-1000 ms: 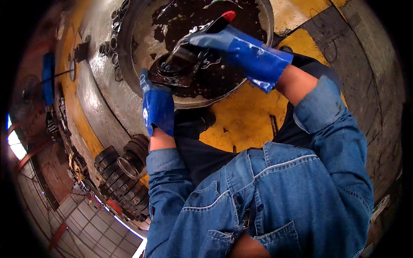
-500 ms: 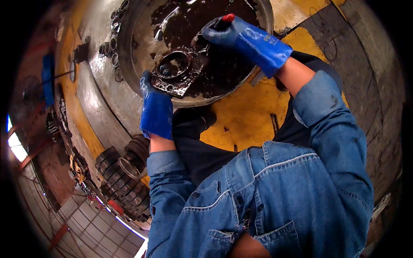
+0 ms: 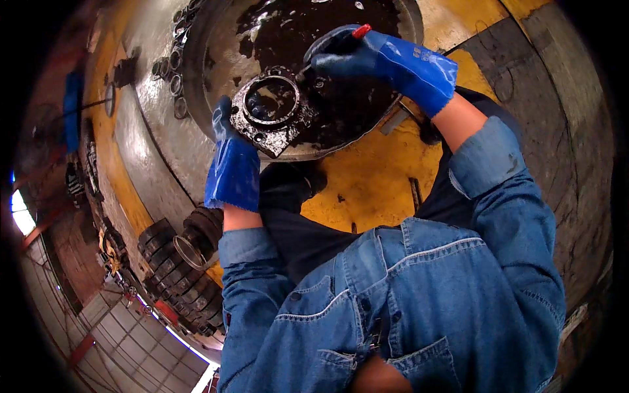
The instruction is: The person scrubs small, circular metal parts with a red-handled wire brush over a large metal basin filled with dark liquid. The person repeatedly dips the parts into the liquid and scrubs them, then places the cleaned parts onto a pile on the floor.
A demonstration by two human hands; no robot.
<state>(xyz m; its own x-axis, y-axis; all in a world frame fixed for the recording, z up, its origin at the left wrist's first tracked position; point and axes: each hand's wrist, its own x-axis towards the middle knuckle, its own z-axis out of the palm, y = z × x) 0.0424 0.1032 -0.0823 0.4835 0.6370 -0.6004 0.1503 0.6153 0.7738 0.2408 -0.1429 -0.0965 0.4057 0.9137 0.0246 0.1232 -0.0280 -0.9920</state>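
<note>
My left hand point(image 3: 229, 147), in a blue rubber glove, grips the lower left edge of a wet metal housing point(image 3: 283, 139) with a round raised ring. Fingertips show through the ring's opening. The part is tilted over a wide round metal pan point(image 3: 196, 72) of dark liquid. My right hand point(image 3: 350, 56), gloved the same way, is closed around a slim tool point(image 3: 362, 31) whose red end sticks out above the fist. Its dark working end is close to the housing's upper right edge; whether it is a brush I cannot tell.
Several metal rings point(image 3: 175, 85) lie left of the pan. A stack of dark, ridged round parts point(image 3: 173, 262) and a thin ring point(image 3: 189, 252) stand at the lower left. The floor has yellow patches point(image 3: 373, 190), and a dark mat point(image 3: 524, 85) lies at the right.
The housing has tipped so that its ring faces me more, and its face looks brighter. My right hand has shifted slightly right and down with the tool.
</note>
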